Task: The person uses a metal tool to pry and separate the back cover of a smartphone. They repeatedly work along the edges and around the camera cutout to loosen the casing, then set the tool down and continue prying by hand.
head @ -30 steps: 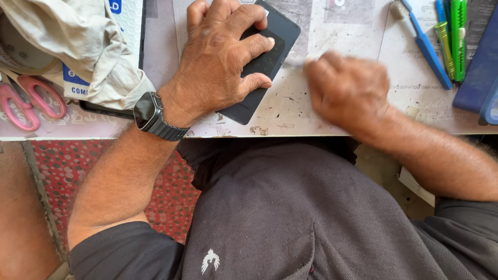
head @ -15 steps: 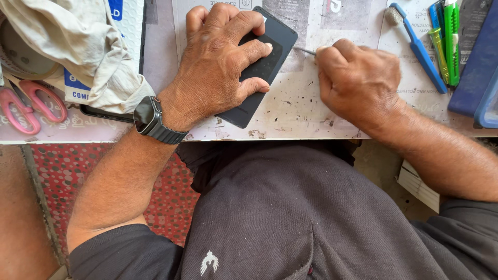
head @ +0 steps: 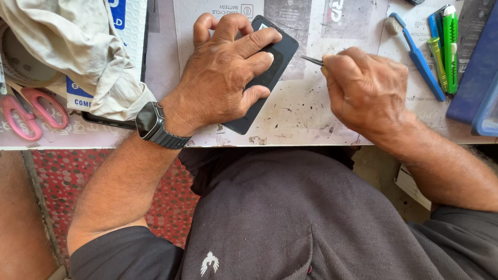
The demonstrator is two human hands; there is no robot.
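My left hand (head: 225, 72) lies flat, palm down, on a black smartphone (head: 280, 54) that rests tilted on the worn white worktop (head: 306, 114). Its fingers spread across the phone's face and a dark watch sits on the wrist. My right hand (head: 365, 88) is closed around a thin metal tool (head: 313, 60), likely tweezers. The tool's tip points left and sits just off the phone's right edge. Most of the tool is hidden in the fist.
A crumpled beige cloth (head: 72, 46) and pink-handled scissors (head: 28, 111) lie at the left. A blue brush (head: 417, 54), green and blue utility knives (head: 448, 46) and a blue box (head: 480, 78) sit at the right. The table edge runs across above my lap.
My right hand has moved left and up toward the phone, bringing the tool's tip close to its right edge. The left hand has stayed pressed on the phone.
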